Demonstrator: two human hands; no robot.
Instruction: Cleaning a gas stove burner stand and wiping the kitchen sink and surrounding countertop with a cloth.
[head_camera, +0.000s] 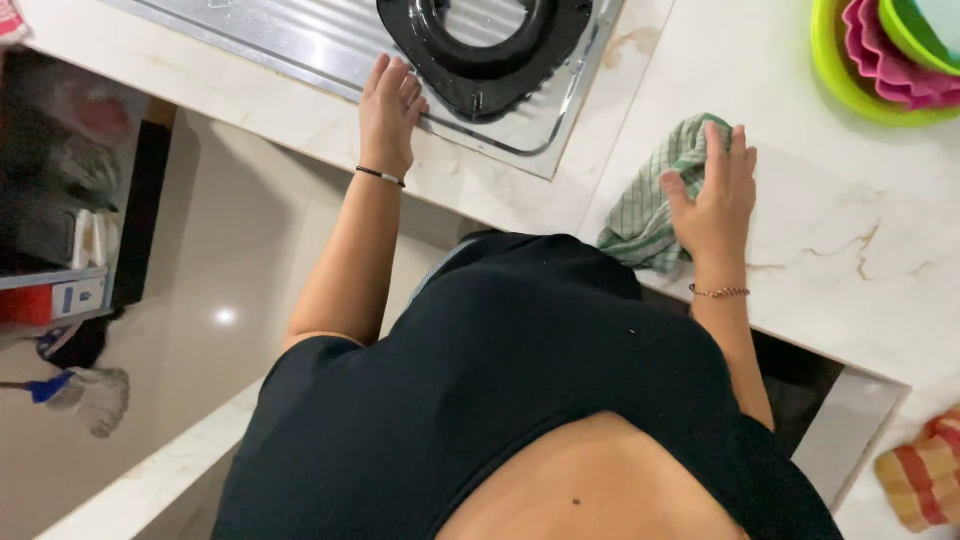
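Head view: cloth under one hand, stove under the other

Head view shows my right hand (714, 195) pressed flat on the green checked cloth (650, 210), pinning it to the marble counter (860, 250). My left hand (388, 112) lies released, fingers spread, against the stove (330, 45), seemingly for support.

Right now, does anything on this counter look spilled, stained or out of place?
Mostly tidy. Brownish marks sit on the white counter beside the steel stove; stain or marble veining, I cannot tell. The right hand rests flat on a crumpled green checked cloth at the counter's edge; the left hand lies on the stove's edge.
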